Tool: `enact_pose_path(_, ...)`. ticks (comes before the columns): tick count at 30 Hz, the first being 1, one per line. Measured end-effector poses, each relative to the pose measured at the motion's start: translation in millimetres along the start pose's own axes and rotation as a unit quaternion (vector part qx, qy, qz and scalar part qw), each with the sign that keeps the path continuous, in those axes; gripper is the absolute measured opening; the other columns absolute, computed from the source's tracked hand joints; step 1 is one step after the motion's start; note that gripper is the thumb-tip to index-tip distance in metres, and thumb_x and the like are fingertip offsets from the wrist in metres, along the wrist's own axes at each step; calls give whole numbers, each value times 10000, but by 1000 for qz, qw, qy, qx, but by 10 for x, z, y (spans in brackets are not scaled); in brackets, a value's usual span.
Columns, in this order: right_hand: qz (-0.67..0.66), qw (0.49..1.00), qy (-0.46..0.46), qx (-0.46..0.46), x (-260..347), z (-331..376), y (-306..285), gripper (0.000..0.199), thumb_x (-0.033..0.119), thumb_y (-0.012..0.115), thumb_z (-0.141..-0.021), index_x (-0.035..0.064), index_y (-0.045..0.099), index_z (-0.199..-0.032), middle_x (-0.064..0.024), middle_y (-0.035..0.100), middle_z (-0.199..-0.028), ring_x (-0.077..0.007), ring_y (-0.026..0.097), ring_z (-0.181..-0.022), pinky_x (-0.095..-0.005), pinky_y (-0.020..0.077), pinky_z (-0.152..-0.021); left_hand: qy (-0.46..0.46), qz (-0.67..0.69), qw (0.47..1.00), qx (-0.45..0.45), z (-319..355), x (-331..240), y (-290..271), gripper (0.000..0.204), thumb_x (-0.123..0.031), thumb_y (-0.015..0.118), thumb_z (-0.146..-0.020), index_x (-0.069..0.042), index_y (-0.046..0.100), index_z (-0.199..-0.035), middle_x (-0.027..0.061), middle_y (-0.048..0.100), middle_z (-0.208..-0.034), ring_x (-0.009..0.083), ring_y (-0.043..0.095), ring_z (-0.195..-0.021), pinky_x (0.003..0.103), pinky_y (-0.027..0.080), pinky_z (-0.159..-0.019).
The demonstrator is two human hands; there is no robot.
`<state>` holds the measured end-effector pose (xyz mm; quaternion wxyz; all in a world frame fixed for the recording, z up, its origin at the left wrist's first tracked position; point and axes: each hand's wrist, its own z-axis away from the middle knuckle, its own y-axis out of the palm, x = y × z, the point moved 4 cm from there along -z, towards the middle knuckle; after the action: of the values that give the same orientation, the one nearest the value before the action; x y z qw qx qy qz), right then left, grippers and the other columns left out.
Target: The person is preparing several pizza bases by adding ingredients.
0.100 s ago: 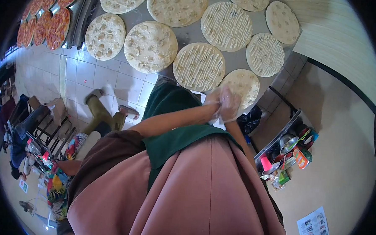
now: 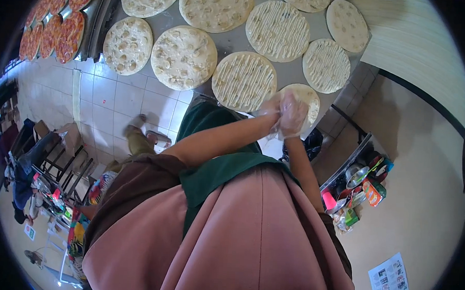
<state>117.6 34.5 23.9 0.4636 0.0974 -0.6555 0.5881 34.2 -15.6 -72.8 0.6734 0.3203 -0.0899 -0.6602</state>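
Both my hands wear thin clear plastic gloves and are pressed together over the near edge of a round pizza base (image 2: 312, 103) with a whitish smear on it. My right hand (image 2: 293, 115) is closed, its fingers curled; what it may hold is hidden. My left hand (image 2: 270, 107) lies against it from the left, its fingers blurred and partly covered. Beside them rests a base with piped cream lines (image 2: 244, 81). Farther back are a second striped base (image 2: 277, 31) and a third (image 2: 326, 66). Several bases carry pale round pieces, among them a glossy one (image 2: 184, 58).
The bases lie on a grey metal table (image 2: 231, 44). Red-topped pizzas (image 2: 70, 36) stand on a rack at far left. A person in a patterned garment (image 2: 78, 237) is at left. A shelf (image 2: 354, 158) with bowls and packages and a black bag (image 2: 311, 147) are at right.
My joined hands have shifted slightly right and up, farther over the near base. The other person's legs at left have moved right.
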Motion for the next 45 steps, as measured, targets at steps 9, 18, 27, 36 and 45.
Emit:
enact_pose_path(9,118,980,-154,-43,39,464,8,237,54,522,-823,-10,598,-1038,-86,514,-622,-238,488,-562,-370,365,-499,-44,-128,988,76,658,-512,182,143,-115,513,-860,-67,559,-987,98,584,-871,194,570,-750,320,472,-602)
enact_pose_path(18,260,902,-298,-171,63,397,50,364,240,536,-866,33,510,-568,-16,447,-505,-88,388,-476,-292,284,-425,-19,3,997,-70,461,-487,229,302,-296,423,-909,-30,559,-951,132,587,-846,210,548,-726,352,456,-639)
enact_pose_path(27,-293,950,110,-6,517,-88,257,386,272,532,-878,67,480,-555,39,426,-521,-54,371,-480,-260,277,-415,28,63,992,-105,-35,-788,-152,444,-413,435,-894,4,587,-893,106,590,-737,213,545,-691,371,439,-659)
enact_pose_path(36,-153,987,40,-4,376,31,546,400,330,560,-855,53,518,-569,29,458,-536,-80,413,-493,-268,310,-432,22,124,986,-106,-94,-370,-525,354,-353,457,-862,-30,601,-870,128,611,-819,229,557,-731,402,443,-681)
enact_pose_path(45,-253,962,98,20,544,-328,575,409,310,549,-863,77,484,-533,33,416,-523,-75,378,-488,-292,284,-425,49,-68,980,-180,337,-1420,-152,415,-428,437,-874,-41,585,-862,132,620,-852,262,574,-753,383,457,-684)
